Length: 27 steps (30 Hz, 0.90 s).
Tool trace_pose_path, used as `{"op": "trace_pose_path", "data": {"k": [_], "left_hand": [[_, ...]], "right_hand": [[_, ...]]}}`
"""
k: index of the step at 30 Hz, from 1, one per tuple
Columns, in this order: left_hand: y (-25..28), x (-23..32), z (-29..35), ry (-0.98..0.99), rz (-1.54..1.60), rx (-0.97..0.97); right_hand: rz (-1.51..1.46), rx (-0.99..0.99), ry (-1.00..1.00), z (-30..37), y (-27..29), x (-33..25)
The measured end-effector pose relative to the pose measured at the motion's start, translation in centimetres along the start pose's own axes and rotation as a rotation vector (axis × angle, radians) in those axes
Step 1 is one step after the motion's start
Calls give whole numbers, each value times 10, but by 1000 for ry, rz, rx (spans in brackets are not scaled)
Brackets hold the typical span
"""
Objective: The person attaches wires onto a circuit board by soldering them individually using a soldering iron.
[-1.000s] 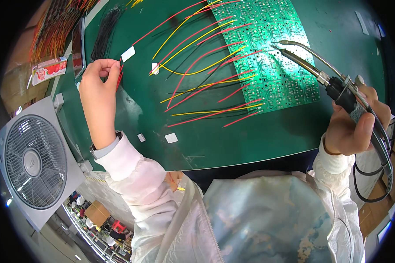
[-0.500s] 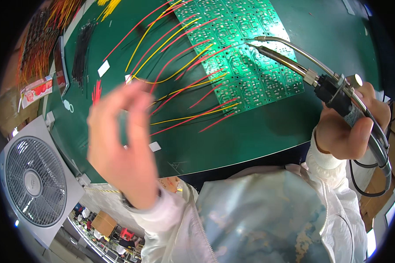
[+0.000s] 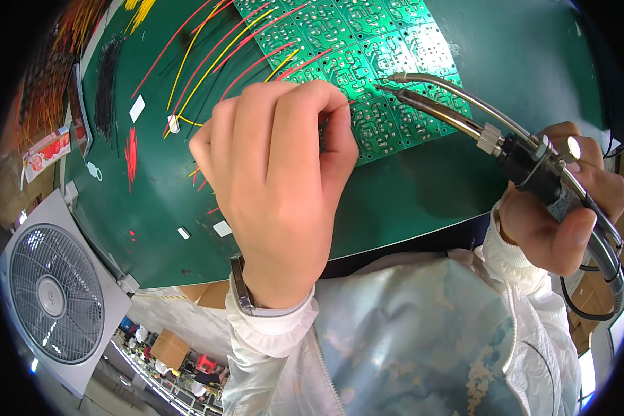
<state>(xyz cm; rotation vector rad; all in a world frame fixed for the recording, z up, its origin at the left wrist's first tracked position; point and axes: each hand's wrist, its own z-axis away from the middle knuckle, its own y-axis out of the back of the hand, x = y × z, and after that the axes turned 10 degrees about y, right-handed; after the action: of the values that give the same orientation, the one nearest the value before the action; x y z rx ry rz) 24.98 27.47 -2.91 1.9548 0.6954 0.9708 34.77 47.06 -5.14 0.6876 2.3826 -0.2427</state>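
A soldering iron [image 3: 534, 163] with a metal solder-feed tube is gripped in my right hand [image 3: 558, 208]. Its tip lies over a green panel of circuit boards [image 3: 419, 128]. My left hand [image 3: 274, 166], back upward, is over the panel's lower left part. Thumb and forefinger are curled together; whatever may be between them is hidden. A short bit of red shows by these fingertips. Several red wires [image 3: 246, 75], yellow wires [image 3: 223, 57] and dark wires run from the panel's left side onto the green mat [image 3: 395, 201]; my left hand covers some of them.
Left on the mat lie bundles of black wires [image 3: 107, 87], red wires [image 3: 131, 159] and yellow wires [image 3: 140, 15], plus small white pieces [image 3: 137, 109]. A grey box fan [image 3: 52, 295] stands beyond the left edge. Below the iron hangs its cable [image 3: 582, 313].
My left hand has swung right, from the loose wire ends to the panel, and turned back upward. The panel and wires appear shifted left and up. The iron stays in my right hand.
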Motion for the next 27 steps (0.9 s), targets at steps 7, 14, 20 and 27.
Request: {"op": "trace_pose_path", "data": {"k": [7, 14, 20, 27], "left_hand": [[-2, -3, -3, -31, -10, 13], [-1, 0, -1, -25, -32, 13], [-3, 0, -2, -37, -28, 33], [-4, 0, -1, -42, -36, 47]], "right_hand": [[27, -115, -24, -4, -1, -4], [16, -108, -13, -5, -3, -5], [5, -140, -20, -6, -1, -6], [4, -239, -19, -6, 6, -3]]}}
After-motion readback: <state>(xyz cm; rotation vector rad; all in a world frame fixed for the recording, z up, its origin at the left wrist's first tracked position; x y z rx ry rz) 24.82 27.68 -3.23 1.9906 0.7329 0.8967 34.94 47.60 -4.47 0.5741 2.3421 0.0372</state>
